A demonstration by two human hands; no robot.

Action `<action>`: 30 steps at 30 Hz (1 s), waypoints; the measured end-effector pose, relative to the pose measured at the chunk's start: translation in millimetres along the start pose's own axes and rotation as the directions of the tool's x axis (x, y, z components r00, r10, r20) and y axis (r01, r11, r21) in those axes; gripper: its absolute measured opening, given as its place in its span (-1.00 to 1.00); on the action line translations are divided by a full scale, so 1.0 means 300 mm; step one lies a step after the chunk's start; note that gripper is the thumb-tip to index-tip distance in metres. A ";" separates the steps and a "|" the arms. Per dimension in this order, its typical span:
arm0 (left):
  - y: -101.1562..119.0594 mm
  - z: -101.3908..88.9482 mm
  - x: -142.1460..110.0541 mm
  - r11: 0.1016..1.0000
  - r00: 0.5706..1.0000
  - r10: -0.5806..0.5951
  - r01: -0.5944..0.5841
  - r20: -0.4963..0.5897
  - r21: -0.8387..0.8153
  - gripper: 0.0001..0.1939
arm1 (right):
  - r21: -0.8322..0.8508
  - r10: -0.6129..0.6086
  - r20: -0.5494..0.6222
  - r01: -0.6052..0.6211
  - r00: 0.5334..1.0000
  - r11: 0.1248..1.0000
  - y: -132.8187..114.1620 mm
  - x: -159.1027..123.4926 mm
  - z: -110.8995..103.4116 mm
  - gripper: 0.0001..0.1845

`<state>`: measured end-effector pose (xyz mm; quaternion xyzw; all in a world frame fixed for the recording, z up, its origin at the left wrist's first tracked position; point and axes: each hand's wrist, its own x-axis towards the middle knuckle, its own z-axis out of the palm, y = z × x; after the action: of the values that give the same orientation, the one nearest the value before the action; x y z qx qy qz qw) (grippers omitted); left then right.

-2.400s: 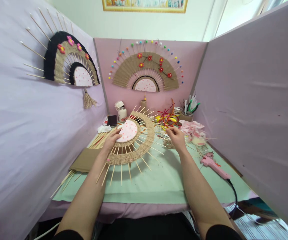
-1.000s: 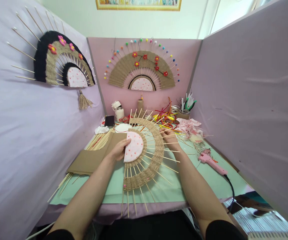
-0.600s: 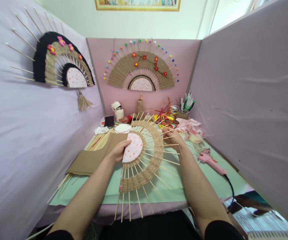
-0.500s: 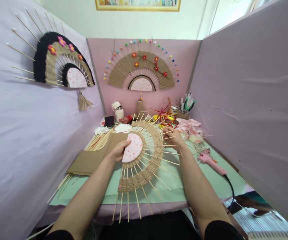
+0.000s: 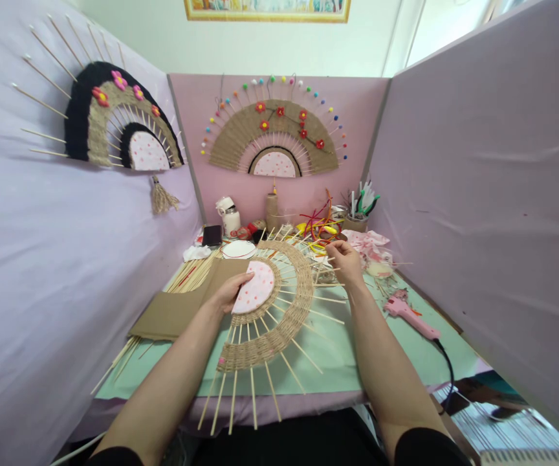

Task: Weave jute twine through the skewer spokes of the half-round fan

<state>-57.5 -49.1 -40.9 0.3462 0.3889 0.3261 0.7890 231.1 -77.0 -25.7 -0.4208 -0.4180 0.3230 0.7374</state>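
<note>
My left hand (image 5: 231,294) grips a half-round woven fan (image 5: 303,285) at its straight edge, the thumb lying on the pink dotted centre piece (image 5: 255,288). Thin wooden sticks spread outward from that centre through a band of woven tan cord. Past the fan's right rim, my right hand (image 5: 346,260) is raised with its fingers pinched together, close to the stick ends. Whatever is in that pinch is too small to make out. Under the fan's left side lies brown cardboard (image 5: 173,310).
A pink glue gun (image 5: 413,315) with a black cable rests at the right. Along the back stand a white bottle (image 5: 230,219), a cone of twine (image 5: 272,210) and a cup of tools (image 5: 356,222). Two finished fans hang on the left panel (image 5: 124,120) and back panel (image 5: 274,136).
The fan has tilted and shifted slightly left and toward me in my left hand. My right hand has moved a little right and up, away from the woven band.
</note>
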 end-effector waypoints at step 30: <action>0.013 -0.008 -0.019 0.992 0.993 -0.094 0.099 0.066 -0.076 -0.61 | 0.043 0.075 0.232 -0.088 0.970 0.995 -0.038 -0.009 -0.028 -0.59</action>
<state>-63.1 -50.7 -36.6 0.3056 0.3671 0.2917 0.8287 238.9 -87.2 -19.0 -0.3780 -0.4743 0.4104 0.6810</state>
